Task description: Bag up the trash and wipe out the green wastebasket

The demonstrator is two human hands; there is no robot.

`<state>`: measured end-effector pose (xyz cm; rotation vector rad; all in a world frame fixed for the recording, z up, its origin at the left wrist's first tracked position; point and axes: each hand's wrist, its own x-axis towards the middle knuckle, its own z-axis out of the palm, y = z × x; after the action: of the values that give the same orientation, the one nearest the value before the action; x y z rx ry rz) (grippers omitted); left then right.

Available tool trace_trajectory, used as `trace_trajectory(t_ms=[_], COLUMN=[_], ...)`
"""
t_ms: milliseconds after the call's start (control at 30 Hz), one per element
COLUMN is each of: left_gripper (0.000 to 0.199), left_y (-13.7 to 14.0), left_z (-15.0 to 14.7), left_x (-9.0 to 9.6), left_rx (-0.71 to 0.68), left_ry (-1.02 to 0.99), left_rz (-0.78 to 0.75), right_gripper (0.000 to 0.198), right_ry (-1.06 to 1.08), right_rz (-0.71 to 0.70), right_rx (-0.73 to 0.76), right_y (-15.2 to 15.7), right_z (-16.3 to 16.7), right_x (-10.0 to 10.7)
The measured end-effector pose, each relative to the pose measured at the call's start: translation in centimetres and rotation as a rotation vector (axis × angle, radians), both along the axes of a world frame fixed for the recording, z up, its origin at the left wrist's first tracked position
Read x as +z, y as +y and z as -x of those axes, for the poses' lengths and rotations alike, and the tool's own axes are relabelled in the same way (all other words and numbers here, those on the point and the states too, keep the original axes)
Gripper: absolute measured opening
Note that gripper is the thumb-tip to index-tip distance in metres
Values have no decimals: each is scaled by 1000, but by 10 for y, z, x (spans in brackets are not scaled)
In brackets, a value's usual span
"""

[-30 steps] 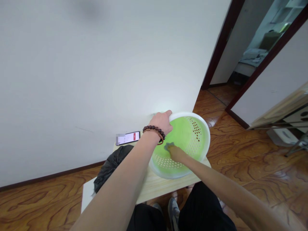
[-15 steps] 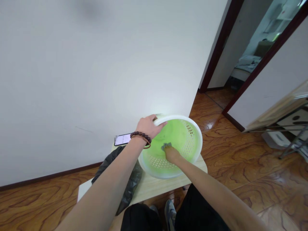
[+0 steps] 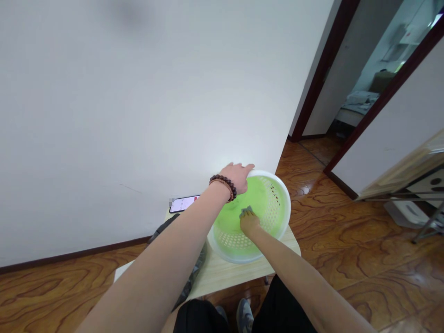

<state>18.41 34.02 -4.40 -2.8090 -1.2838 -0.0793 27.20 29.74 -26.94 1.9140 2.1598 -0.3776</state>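
A round plastic basket (image 3: 285, 196), green inside with a white rim and a perforated wall, stands tilted on a small light wood table. My left hand (image 3: 238, 176), with a bead bracelet at the wrist, is closed over the basket's far left rim, thumb on the inner side. Inside the basket, my right hand (image 3: 249, 225) presses a small grey-blue cloth (image 3: 246, 211) against the green bottom, fingers bent over it. Most of the cloth is hidden beneath the fingers.
A phone (image 3: 183, 203) with a lit screen lies on the table (image 3: 222, 276) by the wall. Beside the basket is a black plastic bag (image 3: 199, 266), partly covered by my left forearm. A white wall (image 3: 145, 115) rises behind; a doorway opens at the right.
My left hand has moved right along the basket's rim. The right hand and cloth have shifted slightly right within the basket. The basket sits a little differently, and the view has shifted slightly.
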Motion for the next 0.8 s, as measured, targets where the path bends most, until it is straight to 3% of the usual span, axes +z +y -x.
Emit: trace_trajectory(t_ms=[100, 233, 433, 633, 800], left_gripper=[39, 30, 35, 60, 31], left_y=[4, -3, -5, 1, 5], left_z=[-6, -3, 18, 36, 34], left_x=[-3, -1, -5, -17, -18], left_rx=[100, 203, 310, 138, 157], left_ry=[-38, -7, -39, -261, -189], left_rz=[136, 82, 58, 197, 231], right_gripper=[44, 46, 47, 52, 55], right_ry=[-8, -32, -91, -116, -115], right_rz=[-17, -61, -80, -25, -50], right_rx=[37, 125, 135, 93, 13], right_y=[-1, 0, 21, 50, 61], right_z=[-9, -18, -17, -16, -9], right_x=[0, 0, -4, -17, -33])
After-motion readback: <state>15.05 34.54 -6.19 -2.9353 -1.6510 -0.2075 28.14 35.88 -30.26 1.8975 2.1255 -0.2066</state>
